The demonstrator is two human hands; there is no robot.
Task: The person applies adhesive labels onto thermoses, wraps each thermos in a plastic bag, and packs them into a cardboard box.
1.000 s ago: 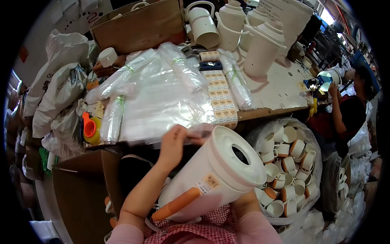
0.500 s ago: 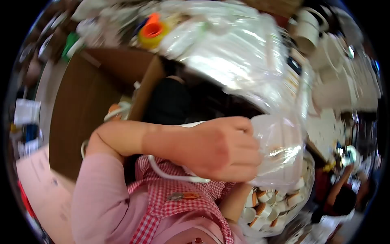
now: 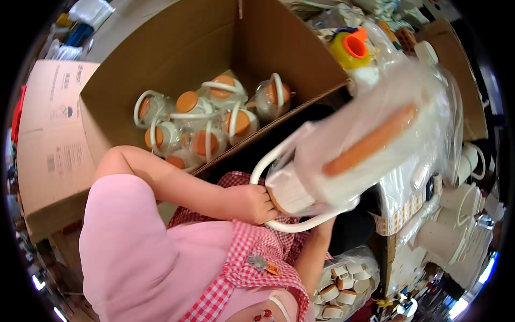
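Note:
A large white jug (image 3: 354, 161) with an orange-brown stripe and a white loop handle (image 3: 322, 221) lies slantwise in front of me, loosely covered in clear plastic and blurred by motion. My left hand (image 3: 256, 204) is closed at its near end, fingers curled by the brown-edged rim beside the handle. Of my right arm only the forearm (image 3: 317, 248) shows, running up behind the jug; the hand is hidden there. Left of the jug, an open cardboard box (image 3: 166, 53) holds several plastic-wrapped jugs (image 3: 242, 122) with white handles and orange-brown tops.
White caps with brown tops (image 3: 337, 287) fill a plastic bag at the lower right. Cream jugs (image 3: 445, 231) stand on the right side. A yellow-and-orange container (image 3: 351, 48) sits behind the box. A carton flap (image 3: 59, 118) spreads out at the left.
The view has swung, bringing the box's contents into sight. A white jug in plastic now fills the space ahead; earlier my left hand crossed in front of a clear plastic piece, with a white handle below.

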